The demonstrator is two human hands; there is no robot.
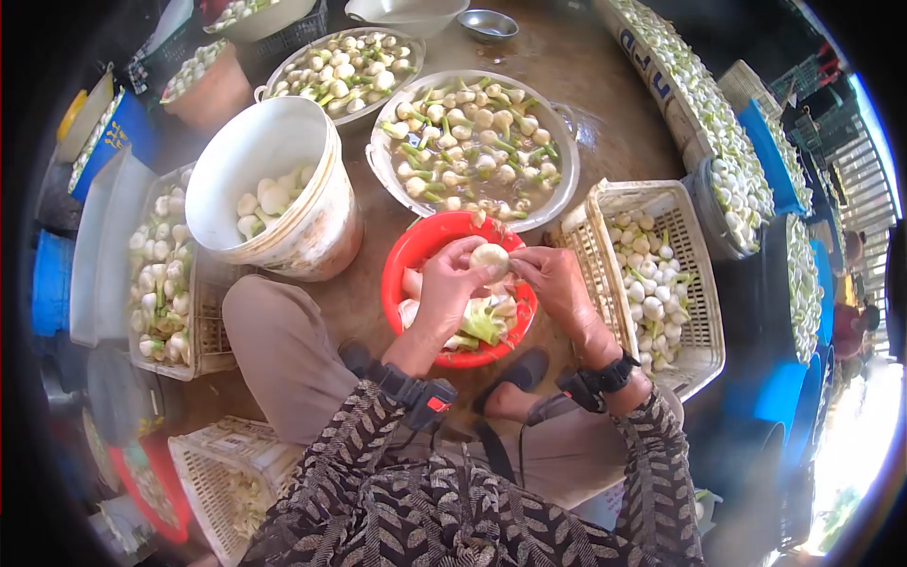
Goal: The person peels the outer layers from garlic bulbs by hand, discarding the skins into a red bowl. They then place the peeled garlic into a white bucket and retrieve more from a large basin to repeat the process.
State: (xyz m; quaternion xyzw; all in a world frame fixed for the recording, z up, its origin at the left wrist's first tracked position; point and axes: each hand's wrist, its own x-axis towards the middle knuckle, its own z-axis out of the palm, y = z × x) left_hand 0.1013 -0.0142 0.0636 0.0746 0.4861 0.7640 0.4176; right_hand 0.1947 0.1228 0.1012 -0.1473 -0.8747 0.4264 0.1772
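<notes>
My left hand (448, 288) is closed round a pale, round garlic bulb (490, 259), thumb against its side. On the bulb's right edge, the fingers of my right hand (559, 282) are pinched together; whether they grip skin, stem or a small tool I cannot make out. Both hands are above a red basin (392, 272), which holds peeled skins and green leafy trimmings (484, 324). Just beyond the basin stands a wide metal tub (380, 156) of garlic bulbs with short green stems in murky water.
To the left is a white bucket (215, 203) with peeled bulbs inside. Crates of bulbs stand on both sides, the right-hand crate (707, 331) close to my right forearm. Another tub (413, 55) lies farther back. Several blue containers line the right.
</notes>
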